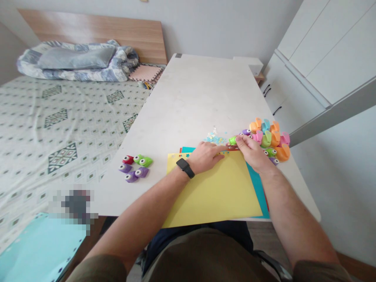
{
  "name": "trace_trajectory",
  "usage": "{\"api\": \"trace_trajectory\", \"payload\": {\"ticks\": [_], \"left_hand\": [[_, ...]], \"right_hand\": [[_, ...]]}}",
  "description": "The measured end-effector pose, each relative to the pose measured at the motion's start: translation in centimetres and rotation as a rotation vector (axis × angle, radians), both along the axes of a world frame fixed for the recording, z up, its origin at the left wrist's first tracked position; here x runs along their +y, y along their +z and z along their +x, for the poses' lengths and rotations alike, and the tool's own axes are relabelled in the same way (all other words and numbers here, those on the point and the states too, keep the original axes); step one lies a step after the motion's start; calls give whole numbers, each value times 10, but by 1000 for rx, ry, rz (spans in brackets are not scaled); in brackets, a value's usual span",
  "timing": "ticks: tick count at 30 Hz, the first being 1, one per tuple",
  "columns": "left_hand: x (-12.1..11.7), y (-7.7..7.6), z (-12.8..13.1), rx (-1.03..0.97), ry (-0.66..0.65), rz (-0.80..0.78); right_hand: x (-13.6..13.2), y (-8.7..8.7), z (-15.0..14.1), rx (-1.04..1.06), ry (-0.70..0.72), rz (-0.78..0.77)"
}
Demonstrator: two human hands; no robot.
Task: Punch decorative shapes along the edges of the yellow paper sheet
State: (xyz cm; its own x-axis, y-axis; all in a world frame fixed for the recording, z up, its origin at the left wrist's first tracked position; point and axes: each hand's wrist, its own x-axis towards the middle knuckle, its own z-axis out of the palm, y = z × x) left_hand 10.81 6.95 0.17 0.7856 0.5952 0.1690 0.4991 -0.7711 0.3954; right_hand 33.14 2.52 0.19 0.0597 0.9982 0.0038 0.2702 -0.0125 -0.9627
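A green craft punch (232, 141) is pinched in the fingertips of the right hand (252, 152), near the right edge of the white table (188, 98) and just beside a heap of orange, pink and green punches (268, 137). The left hand (204, 157), with a black watch (185, 167) on its wrist, rests on yellow paper (217, 192), its fingers close together and holding nothing, the index stretched almost to the green punch. Teal paper (257, 188) shows beneath the yellow, pale confetti (216, 138) lies just beyond it, and a smaller group of punches (135, 168) sits toward the table's left edge.
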Motion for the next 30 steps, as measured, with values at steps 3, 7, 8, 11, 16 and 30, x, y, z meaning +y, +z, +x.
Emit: {"api": "trace_trajectory", "payload": {"ticks": [3,7,8,11,16,30], "left_hand": [[-1,1,1,29,-15,23],[-1,0,1,25,-14,39],[-1,0,1,23,-5,38],[-1,-2,1,15,42,21],[1,-5,1,-27,93,-29],[4,-6,-3,-79,84,-72]], "right_hand": [[0,1,-1,-28,16,10],[-1,4,-4,-7,47,15],[-2,5,-4,6,54,13],[-2,6,-5,26,51,6],[0,0,-2,20,19,22],[3,-8,9,-120,-20,113]]}}
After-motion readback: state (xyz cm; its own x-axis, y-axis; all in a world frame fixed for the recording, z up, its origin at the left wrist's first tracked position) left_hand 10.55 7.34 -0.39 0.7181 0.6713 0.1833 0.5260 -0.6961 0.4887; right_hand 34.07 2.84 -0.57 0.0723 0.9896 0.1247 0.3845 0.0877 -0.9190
